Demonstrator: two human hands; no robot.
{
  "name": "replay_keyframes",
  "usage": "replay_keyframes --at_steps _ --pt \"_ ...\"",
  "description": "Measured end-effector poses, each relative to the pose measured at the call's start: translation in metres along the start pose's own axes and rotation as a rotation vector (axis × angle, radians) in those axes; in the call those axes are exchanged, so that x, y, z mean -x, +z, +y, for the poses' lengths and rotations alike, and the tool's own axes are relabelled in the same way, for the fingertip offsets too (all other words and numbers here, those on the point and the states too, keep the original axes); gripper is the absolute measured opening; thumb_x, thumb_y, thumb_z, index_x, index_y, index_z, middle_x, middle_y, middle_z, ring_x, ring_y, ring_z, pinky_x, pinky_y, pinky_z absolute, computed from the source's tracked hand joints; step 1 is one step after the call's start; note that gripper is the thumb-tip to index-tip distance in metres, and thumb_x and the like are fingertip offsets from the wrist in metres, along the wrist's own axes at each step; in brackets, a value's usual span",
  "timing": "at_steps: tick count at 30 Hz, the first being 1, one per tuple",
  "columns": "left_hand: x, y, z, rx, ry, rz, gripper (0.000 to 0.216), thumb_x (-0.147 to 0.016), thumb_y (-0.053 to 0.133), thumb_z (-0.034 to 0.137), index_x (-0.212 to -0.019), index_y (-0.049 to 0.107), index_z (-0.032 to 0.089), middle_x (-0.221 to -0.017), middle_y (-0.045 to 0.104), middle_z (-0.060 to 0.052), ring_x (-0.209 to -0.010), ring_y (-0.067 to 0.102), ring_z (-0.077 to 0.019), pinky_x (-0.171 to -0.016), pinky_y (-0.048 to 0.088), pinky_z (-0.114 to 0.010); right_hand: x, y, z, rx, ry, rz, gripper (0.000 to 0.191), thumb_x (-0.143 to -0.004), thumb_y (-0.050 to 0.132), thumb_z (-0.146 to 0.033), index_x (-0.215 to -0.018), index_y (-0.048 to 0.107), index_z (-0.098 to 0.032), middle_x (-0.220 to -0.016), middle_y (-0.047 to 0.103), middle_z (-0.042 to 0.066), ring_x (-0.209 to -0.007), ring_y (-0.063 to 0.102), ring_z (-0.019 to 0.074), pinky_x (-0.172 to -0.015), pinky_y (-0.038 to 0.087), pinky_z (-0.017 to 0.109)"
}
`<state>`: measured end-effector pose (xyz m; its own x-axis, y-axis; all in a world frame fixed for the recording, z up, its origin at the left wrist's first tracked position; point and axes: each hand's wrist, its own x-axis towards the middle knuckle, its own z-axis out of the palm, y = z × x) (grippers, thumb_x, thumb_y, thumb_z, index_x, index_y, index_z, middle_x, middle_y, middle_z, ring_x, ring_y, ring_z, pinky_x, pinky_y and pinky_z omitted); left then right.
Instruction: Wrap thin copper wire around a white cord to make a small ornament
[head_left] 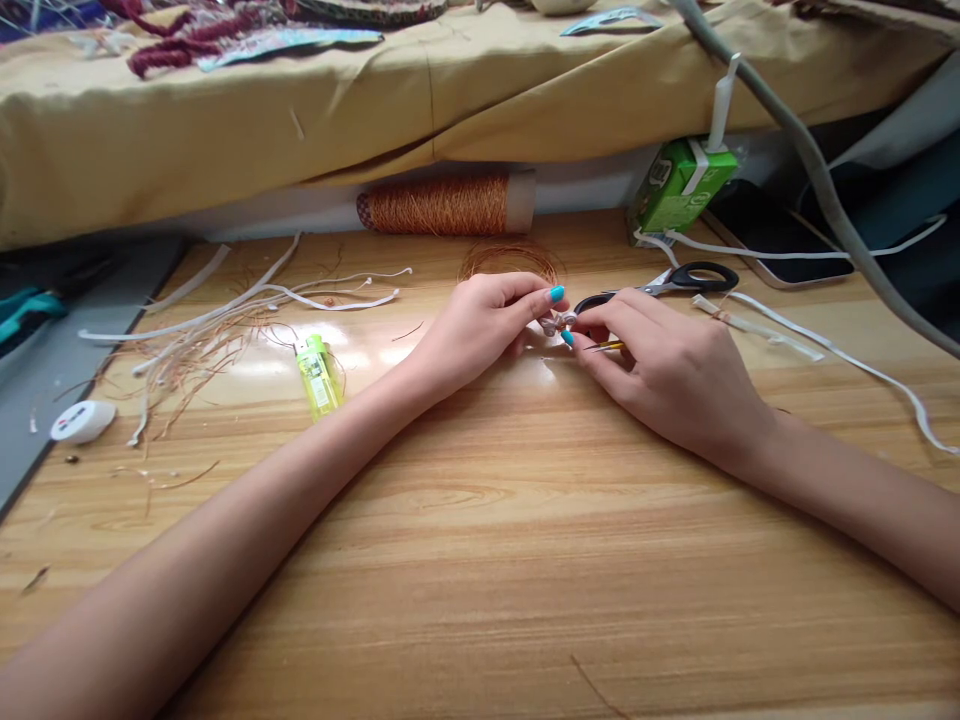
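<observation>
1. Filling the foreground nearest the camera, brown wood-grained tabletop [480, 570] is stretching beneath two bare forearms [300, 490], which are angling inward, seemingly so the fingertips are meeting in plain view
2. Mustard-tan cloth [247, 125] is draping over a raised ledge behind, hanging above the tabletop's back
3. Right hand [667, 365] is curling low, its thumb and index finger closing on one side of a tiny, pale pinkish, knotted-looking piece [552, 325]
4. Left hand [484, 325] is arching in opposite, pinching that piece too, likely steadying it from the other side
5. Orange thread-wound cardboard cone [442, 205] is lying sideways along the back, probably keeping the working area free
6. Green printed carton [681, 188] is standing at the back right
7. Black-handled metal scissors [657, 288] are lying just behind the right hand, perhaps staying within reach
8. Loose thin orange coil [510, 248] is lying behind the left hand
9. Translucent yellow-green lighter [319, 378] is lying beyond the left forearm
10. Slim yellow dark-tipped tool [613, 345] is showing by the right fingers; whether they are gripping it, I cannot tell
11. The tiny piece is sitting between both hands' fingertips
</observation>
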<state>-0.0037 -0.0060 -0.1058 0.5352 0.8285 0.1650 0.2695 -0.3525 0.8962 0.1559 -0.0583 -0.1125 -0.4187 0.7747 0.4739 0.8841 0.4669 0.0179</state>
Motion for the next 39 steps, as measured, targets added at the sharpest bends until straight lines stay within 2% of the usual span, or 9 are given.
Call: replay_keyframes --at_steps 5,8,12,18,24,27,32,35,39 --pt "0.000 0.001 0.001 0.007 -0.009 0.006 0.020 -0.079 0.043 0.023 -0.072 0.057 0.010 -0.062 0.055 0.002 -0.043 0.041 -0.0012 -0.046 0.034 -0.016 0.000 0.000 -0.001 -0.004 0.078 -0.002 0.022 -0.079 0.037 -0.027 -0.084 0.053 -0.014 -0.078 0.056 0.003 -0.061 0.049 0.0104 -0.049 0.031 0.022" --pt "0.000 0.001 -0.002 0.022 -0.005 0.028 0.017 -0.078 0.043 0.021 -0.077 0.057 0.011 -0.066 0.056 0.001 -0.043 0.042 -0.0009 -0.045 0.034 -0.015 0.000 0.001 -0.001 0.000 0.147 0.020 0.019 -0.076 0.038 -0.024 -0.087 0.051 -0.014 -0.077 0.056 0.003 -0.062 0.050 0.0110 -0.048 0.031 0.022" --pt "0.000 0.002 -0.006 0.034 0.031 0.092 0.016 -0.076 0.043 0.019 -0.084 0.056 0.013 -0.073 0.056 0.001 -0.053 0.049 -0.0029 -0.048 0.037 -0.015 -0.001 0.001 -0.001 0.021 0.192 0.005 0.019 -0.075 0.038 -0.022 -0.088 0.051 -0.014 -0.079 0.055 0.003 -0.063 0.050 0.0115 -0.047 0.031 0.023" --pt "-0.001 0.001 -0.006 0.014 0.062 0.202 0.019 -0.070 0.040 0.007 -0.080 0.055 0.014 -0.078 0.057 0.002 -0.072 0.053 -0.0065 -0.062 0.042 -0.018 0.001 0.002 0.000 0.057 0.079 -0.039 0.027 -0.081 0.034 -0.029 -0.093 0.054 -0.014 -0.084 0.052 0.005 -0.064 0.049 0.0114 -0.048 0.030 0.023" --pt "0.000 0.001 -0.004 -0.094 0.070 0.147 0.023 -0.068 0.037 0.006 -0.080 0.056 0.014 -0.079 0.058 0.001 -0.076 0.052 -0.0080 -0.068 0.043 -0.021 0.002 0.002 0.001 0.030 -0.008 -0.037 0.026 -0.082 0.035 -0.029 -0.088 0.057 -0.016 -0.082 0.053 0.004 -0.063 0.049 0.0107 -0.049 0.030 0.022" --pt "0.003 0.003 -0.003 -0.192 0.077 0.096 0.023 -0.068 0.037 0.007 -0.081 0.056 0.014 -0.079 0.058 0.001 -0.075 0.052 -0.0085 -0.069 0.042 -0.022 0.002 0.000 -0.001 -0.021 -0.046 -0.053 0.027 -0.082 0.036 -0.030 -0.083 0.057 -0.014 -0.080 0.054 0.004 -0.063 0.048 0.0104 -0.050 0.030 0.022" --pt "0.008 0.008 0.001 -0.451 0.145 -0.006 0.020 -0.070 0.039 0.011 -0.078 0.056 0.014 -0.079 0.058 0.000 -0.075 0.051 -0.0103 -0.071 0.041 -0.024 0.002 -0.003 -0.005 -0.094 -0.188 -0.107 0.029 -0.083 0.033 -0.030 -0.088 0.056 -0.012 -0.083 0.056 0.006 -0.065 0.049 0.0109 -0.051 0.029 0.022" --pt "0.011 0.010 0.000 -0.581 0.212 0.031 0.021 -0.074 0.037 0.014 -0.084 0.055 0.015 -0.085 0.057 -0.002 -0.079 0.051 -0.0113 -0.073 0.040 -0.025 0.003 -0.003 -0.007 -0.052 -0.235 -0.114 0.031 -0.084 0.032 -0.031 -0.089 0.055 -0.011 -0.087 0.057 0.008 -0.068 0.049 0.0118 -0.051 0.026 0.023" --pt "0.018 0.013 0.001 -0.745 0.226 0.116 0.024 -0.080 0.032 0.019 -0.096 0.050 0.015 -0.096 0.054 -0.005 -0.083 0.051 -0.0126 -0.073 0.040 -0.026 0.004 -0.005 -0.009 0.035 -0.320 -0.123 0.032 -0.084 0.028 -0.031 -0.090 0.053 -0.012 -0.088 0.058 0.007 -0.063 0.049 0.0112 -0.047 0.021 0.023"
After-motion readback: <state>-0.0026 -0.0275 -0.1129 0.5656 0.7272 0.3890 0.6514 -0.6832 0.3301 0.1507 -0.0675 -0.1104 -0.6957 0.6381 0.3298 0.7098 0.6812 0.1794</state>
